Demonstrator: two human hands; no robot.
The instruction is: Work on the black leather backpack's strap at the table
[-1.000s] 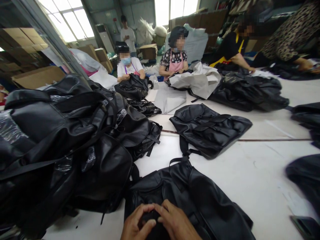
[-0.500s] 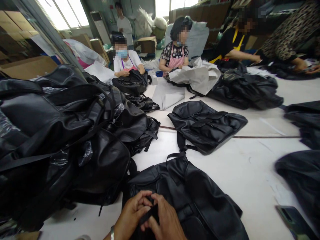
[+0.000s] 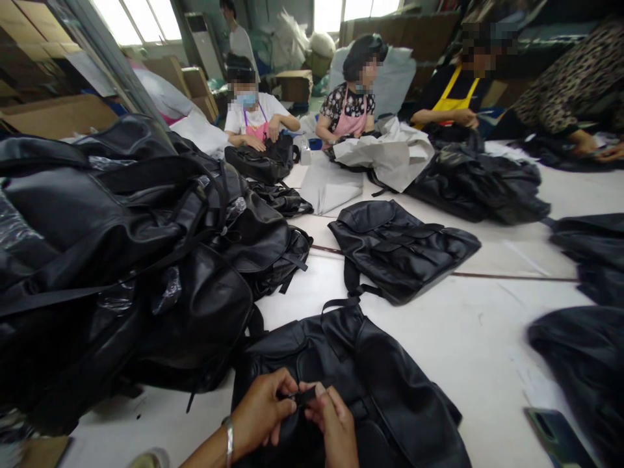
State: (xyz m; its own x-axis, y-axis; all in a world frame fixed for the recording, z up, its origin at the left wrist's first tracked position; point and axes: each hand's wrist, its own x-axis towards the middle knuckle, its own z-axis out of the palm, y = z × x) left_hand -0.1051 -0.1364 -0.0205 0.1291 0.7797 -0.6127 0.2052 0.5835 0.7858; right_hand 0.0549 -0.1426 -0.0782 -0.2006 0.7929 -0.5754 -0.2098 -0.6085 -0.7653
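A black backpack (image 3: 404, 390) lies on the white table right in front of me, its top loop pointing away. Over its near left part, both my hands meet at a short black strap (image 3: 306, 396). My left hand (image 3: 263, 406), with a silver bracelet at the wrist, pinches the strap's left end between thumb and fingers. From the other side, my right hand (image 3: 334, 419) grips the same strap, thumb on top. Whether a buckle sits between the fingertips is too small to tell. Beyond lies a second black backpack (image 3: 402, 250), untouched.
A high heap of black backpacks (image 3: 146, 260) fills the left side. A phone (image 3: 560, 435) lies at the right, near another dark bag (image 3: 580, 364). Across the table (image 3: 507, 312), several co-workers handle bags, with crumpled paper (image 3: 385, 156) between them.
My hands have drawn slightly apart; the right hand has turned so its thumb presses on the strap. Across the table, the co-worker in the yellow apron has straightened up and raised their hands.
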